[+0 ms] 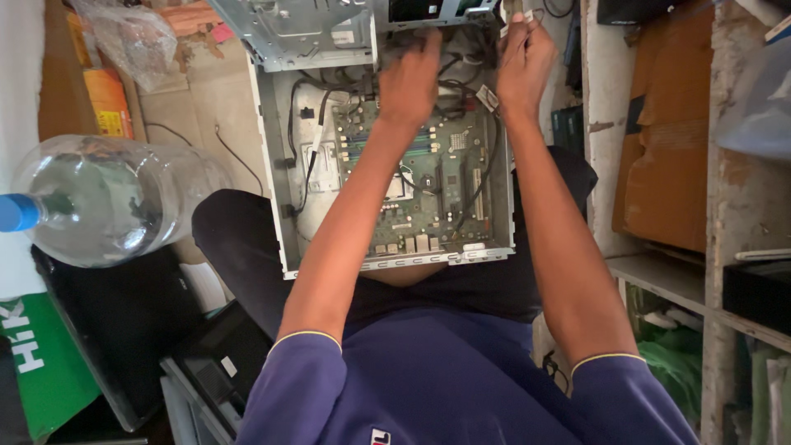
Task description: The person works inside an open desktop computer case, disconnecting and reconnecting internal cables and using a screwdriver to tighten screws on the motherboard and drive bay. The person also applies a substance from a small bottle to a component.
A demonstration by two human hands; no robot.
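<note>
In a cluttered workroom with wooden shelves point(746, 272) at right, we hold the open computer case point(395, 140) on our lap, left hand point(409, 78) curled into its far cables point(461, 70), right hand point(525, 53) pinching a connector, which we should ease out straight.

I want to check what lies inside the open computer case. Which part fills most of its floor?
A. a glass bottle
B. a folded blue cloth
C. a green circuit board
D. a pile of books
C: a green circuit board with slots and cables covers the floor of the open metal case, below the left hand and the right hand.
</note>
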